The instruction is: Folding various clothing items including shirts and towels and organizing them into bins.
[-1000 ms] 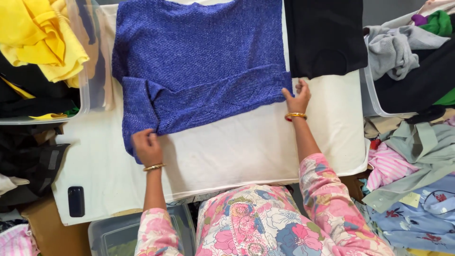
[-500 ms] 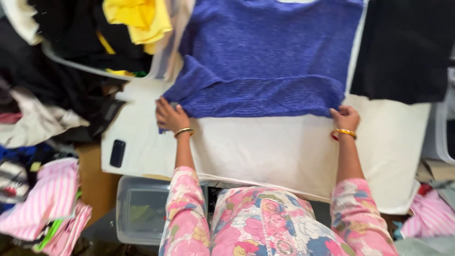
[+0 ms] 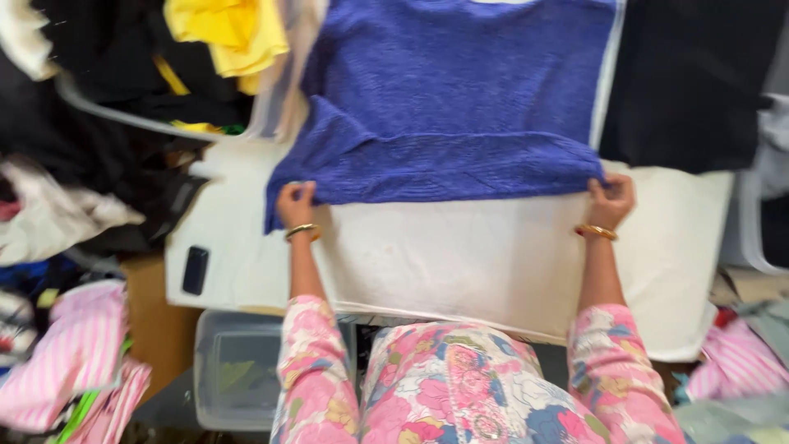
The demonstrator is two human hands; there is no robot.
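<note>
A blue knit sweater [image 3: 460, 107] lies spread on a white table [image 3: 477, 263], its sleeve folded across the lower part. My left hand [image 3: 294, 204] pinches the sweater's lower left corner. My right hand [image 3: 610, 200] grips the lower right corner. Both wrists wear gold bangles, and my sleeves are pink with a flower print.
A black garment [image 3: 690, 82] lies to the right of the sweater. A clear bin with yellow [image 3: 226, 33] and black clothes sits at the upper left. A black phone [image 3: 195, 270] rests on the table's left edge. Piles of clothes flank both sides; a clear plastic tub [image 3: 234, 378] stands below.
The view has shifted, so everything appears farther right. Both hands have closed on the sweater's bottom corners, where earlier they rested flat on the hem.
</note>
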